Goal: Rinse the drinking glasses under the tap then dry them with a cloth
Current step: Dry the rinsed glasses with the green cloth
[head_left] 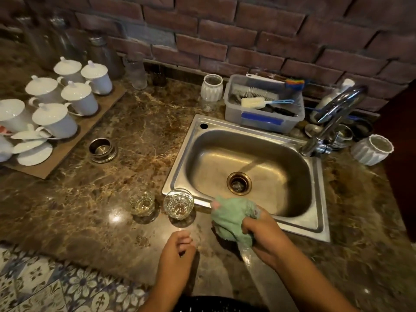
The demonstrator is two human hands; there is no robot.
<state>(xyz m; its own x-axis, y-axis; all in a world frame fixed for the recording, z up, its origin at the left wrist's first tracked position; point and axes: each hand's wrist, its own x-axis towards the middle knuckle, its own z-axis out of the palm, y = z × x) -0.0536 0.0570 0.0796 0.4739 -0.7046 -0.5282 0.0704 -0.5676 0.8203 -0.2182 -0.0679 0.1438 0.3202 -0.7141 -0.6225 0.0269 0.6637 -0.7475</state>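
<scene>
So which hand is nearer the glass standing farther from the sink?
Left. The left hand is on the near side of the glass, slightly to its right; the right hand, gripping the green cloth, is farther right, at the sink's front rim.

Open brown marble counter (144, 122) is flanked by white lidded porcelain cups (76, 97), a steel sink (180, 163), and two clear tumblers (178, 203).

No text, label or number is legible anywhere; the blue strip (262, 120) on the tub (227, 95) looks blank.
</scene>
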